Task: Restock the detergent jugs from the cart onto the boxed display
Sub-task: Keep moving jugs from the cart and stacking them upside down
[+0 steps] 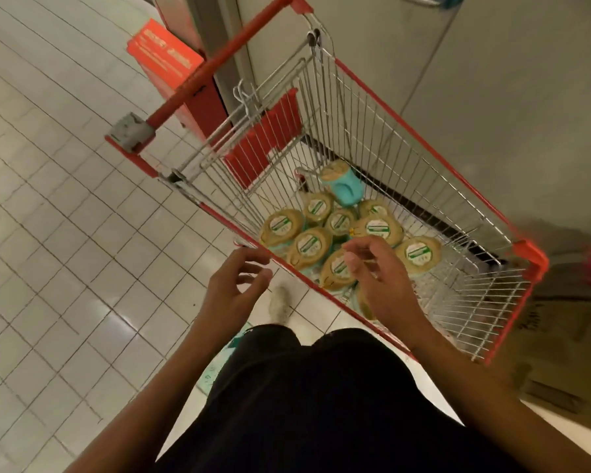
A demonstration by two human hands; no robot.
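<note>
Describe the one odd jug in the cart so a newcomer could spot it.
Look into the red-rimmed wire shopping cart beside the grey wall. Past the upright jugs showing tan caps, toward the handle end, lies the tipped jug. It alone shows its teal body; the rest show only caps.

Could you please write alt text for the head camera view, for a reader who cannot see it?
Two empty hands, the left hand and right hand, reach over a red-trimmed wire shopping cart holding upright detergent jugs with tan caps. One teal jug lies tilted behind them, on a white tiled floor.
</note>
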